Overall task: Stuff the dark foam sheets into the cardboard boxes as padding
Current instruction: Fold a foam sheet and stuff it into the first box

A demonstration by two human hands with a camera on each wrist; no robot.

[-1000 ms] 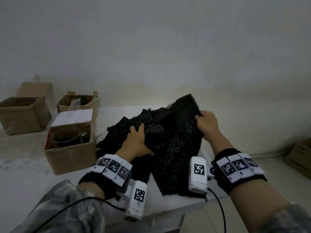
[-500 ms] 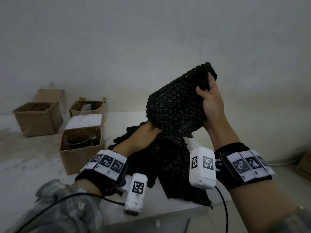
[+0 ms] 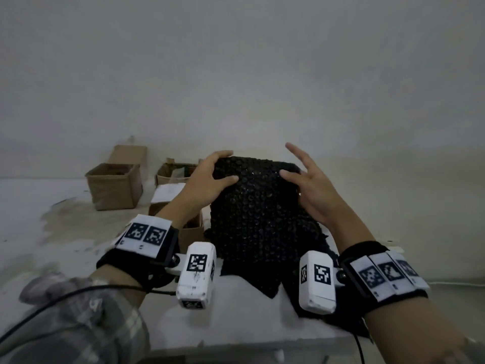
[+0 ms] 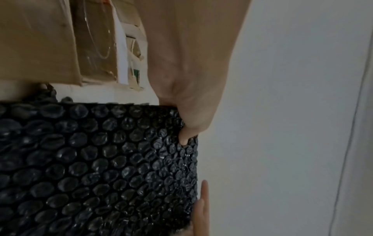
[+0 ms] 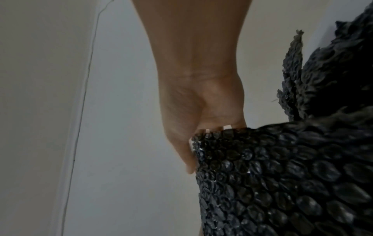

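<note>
— Where was the black bubbled foam sheet (image 3: 256, 206)?
— Upright over the white table (image 3: 236, 311), above a heap of dark sheets (image 3: 270, 285), near the open brown cardboard boxes (image 3: 115, 185).
— And the grip?
— The left hand (image 3: 207, 177) clutched its top corner, thumb in front. The right hand (image 3: 309, 187) lay loose, its straight fingers spread against the other edge.

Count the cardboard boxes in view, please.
3. One box stands far left; a second is right of it, further back; a third, nearer, is mostly hidden behind the left arm. The foam may hide more.
</note>
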